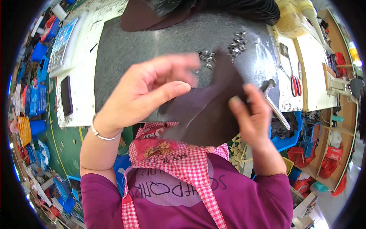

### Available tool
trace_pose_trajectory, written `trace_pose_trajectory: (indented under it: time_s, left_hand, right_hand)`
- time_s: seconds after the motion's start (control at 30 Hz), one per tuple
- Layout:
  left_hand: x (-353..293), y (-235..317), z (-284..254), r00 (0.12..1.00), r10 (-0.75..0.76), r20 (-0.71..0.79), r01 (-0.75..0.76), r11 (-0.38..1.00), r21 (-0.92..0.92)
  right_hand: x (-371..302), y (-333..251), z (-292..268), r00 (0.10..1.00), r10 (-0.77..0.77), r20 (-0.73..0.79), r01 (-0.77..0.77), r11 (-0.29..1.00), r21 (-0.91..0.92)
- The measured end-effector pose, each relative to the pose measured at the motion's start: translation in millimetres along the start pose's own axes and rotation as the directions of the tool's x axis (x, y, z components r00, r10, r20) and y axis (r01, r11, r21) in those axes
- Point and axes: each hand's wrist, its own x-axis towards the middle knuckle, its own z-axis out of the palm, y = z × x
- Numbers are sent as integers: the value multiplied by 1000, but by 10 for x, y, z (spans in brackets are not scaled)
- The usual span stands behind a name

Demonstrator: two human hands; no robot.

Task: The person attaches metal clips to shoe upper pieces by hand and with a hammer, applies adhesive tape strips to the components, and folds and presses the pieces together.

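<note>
Motion blur is softening the left hand (142, 87) at its fingertips and the lower left end of the dark brown piece (213, 110); the dark stack (236, 10) at the far side is running out of view, its layers defying a count. Tallying: one piece in hand, two heaps of shiny bits (238, 45), one hammer (278, 111), one pair of red-handled scissors (292, 71). Piece is hanging between the hands, over the near edge of the surface (82, 65). Right hand (254, 119) is gripping its right edge; left is spreading wide, thumb near its upper left edge, contact unclear.
</note>
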Motion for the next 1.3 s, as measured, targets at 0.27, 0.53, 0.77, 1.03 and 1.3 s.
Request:
trace_pose_trajectory:
  time_s: [0.27,0.53,0.77,1.03,1.3]
  left_hand:
    - [-619,-706,-243,971,-239,-25,233,911,339]
    - [-565,-744,-303,988,-123,-92,147,925,350]
    - [-394,-984,-308,984,120,-131,-12,781,624]
    - [-461,-1059,-339,901,412,-133,-12,332,943]
    - [-460,-1020,-712,991,89,-97,-2,748,664]
  right_hand:
    - [-268,758,-952,995,71,-64,-92,532,-842]
    - [-213,916,-977,977,209,-43,-169,634,-755]
    - [-95,178,-52,992,80,94,-70,993,-98]
    - [379,-277,930,867,-250,431,389,880,-272]
    - [539,-379,1037,851,-127,509,335,878,-341]
